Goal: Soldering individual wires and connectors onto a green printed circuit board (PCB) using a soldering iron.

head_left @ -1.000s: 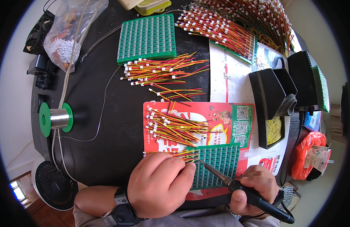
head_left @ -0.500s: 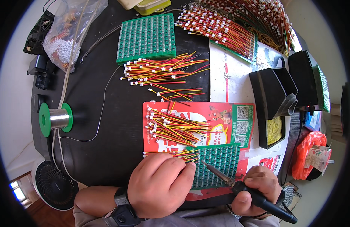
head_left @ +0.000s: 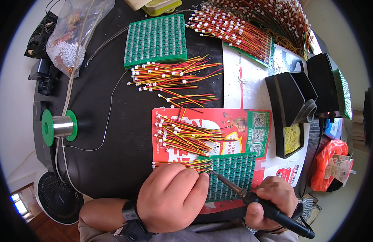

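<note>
My right hand (head_left: 275, 201) grips a soldering iron (head_left: 251, 197) by its black handle. Its metal tip touches down, or nearly so, at the left part of a green circuit board panel (head_left: 230, 177). My left hand (head_left: 172, 197) is closed at the panel's left edge, its fingertips pinching a thin connector wire beside the iron's tip; most of that wire is hidden under the fingers. Just above the fingers, several red, yellow and black wires with white plugs (head_left: 182, 164) reach the panel's edge. A loose bunch of such wires (head_left: 186, 135) lies above on a red printed sheet (head_left: 259, 161).
A solder spool (head_left: 61, 126) with green flanges stands at left. Farther back lie a stack of green panels (head_left: 156, 40), more wires (head_left: 170, 76) and a panel of wired boards (head_left: 239, 36). At right are a black iron stand (head_left: 291, 97) with yellow sponge (head_left: 292, 139) and an orange bag (head_left: 329, 165).
The soldering iron's tip has shifted slightly left, closer to my left fingertips, and my right hand moved with it. My left hand stays almost in place.
</note>
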The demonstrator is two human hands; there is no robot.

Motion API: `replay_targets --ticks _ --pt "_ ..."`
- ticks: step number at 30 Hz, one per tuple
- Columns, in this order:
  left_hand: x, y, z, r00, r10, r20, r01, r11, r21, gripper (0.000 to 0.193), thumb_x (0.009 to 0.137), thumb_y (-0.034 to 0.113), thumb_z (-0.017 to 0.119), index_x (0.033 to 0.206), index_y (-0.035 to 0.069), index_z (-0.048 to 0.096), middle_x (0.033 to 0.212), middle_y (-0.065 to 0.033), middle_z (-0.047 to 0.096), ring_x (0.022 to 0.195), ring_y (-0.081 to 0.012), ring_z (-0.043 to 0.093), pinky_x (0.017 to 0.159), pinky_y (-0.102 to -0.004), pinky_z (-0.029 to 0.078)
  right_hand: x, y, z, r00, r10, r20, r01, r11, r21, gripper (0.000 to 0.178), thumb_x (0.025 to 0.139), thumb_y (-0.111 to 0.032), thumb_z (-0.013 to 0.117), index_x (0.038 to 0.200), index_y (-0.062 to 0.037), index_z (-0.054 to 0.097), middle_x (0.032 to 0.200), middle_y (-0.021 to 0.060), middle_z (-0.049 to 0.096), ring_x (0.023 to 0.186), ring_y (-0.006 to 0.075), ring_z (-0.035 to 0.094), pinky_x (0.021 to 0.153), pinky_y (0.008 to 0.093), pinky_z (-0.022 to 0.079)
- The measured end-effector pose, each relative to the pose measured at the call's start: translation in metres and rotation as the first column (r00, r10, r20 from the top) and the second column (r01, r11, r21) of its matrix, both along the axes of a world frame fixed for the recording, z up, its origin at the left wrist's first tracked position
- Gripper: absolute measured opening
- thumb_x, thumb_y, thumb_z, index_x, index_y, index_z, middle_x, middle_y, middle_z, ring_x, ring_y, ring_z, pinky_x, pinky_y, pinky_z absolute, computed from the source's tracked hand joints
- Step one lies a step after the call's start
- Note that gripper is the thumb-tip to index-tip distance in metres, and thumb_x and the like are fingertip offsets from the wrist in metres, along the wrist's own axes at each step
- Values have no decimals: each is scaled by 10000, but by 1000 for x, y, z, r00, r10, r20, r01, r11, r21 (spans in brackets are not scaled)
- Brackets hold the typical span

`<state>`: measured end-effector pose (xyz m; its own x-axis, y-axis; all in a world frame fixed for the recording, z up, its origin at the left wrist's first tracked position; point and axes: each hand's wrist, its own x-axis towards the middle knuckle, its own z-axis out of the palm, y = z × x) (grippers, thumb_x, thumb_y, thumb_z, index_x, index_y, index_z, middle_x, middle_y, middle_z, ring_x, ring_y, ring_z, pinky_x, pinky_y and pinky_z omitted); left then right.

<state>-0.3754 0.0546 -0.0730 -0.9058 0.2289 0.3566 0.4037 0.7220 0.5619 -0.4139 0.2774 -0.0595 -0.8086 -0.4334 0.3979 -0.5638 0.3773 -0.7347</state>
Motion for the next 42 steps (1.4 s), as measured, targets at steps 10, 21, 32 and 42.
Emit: replay_targets --ticks 10,21,32,42 --pt "1 1 4 999 33 28 -31 997 -71 139 731 40 714 861 -3 691 824 -66 590 773 -233 599 623 -337 529 1 3 -2 1000 1 -2 -1 998 -60 323 854 -248 713 902 18 537 597 70 536 474 171 524 445 294 403" --pt "-4 -3 2 998 21 58 -23 999 32 284 609 -52 706 890 -18 720 804 -80 618 659 -259 599 595 -353 503 -5 3 4 995 78 61 -79 997 4 316 843 -235 718 879 25 542 577 85 545 457 177 522 438 300 415" --pt "-3 -3 3 996 25 82 -30 998 57 277 621 -46 725 896 -16 719 805 -84 621 668 -262 601 602 -352 502 0 0 3 998 20 61 -20 1000 -4 343 863 -271 724 877 18 541 584 84 547 468 176 528 441 301 415" --pt "-1 -3 2 997 23 68 -26 999 43 290 614 -53 714 903 -24 711 815 -88 624 684 -268 603 616 -357 504 7 -1 -8 987 -152 -53 143 978 -153 341 895 -279 694 924 19 530 595 73 519 467 159 486 446 294 376"
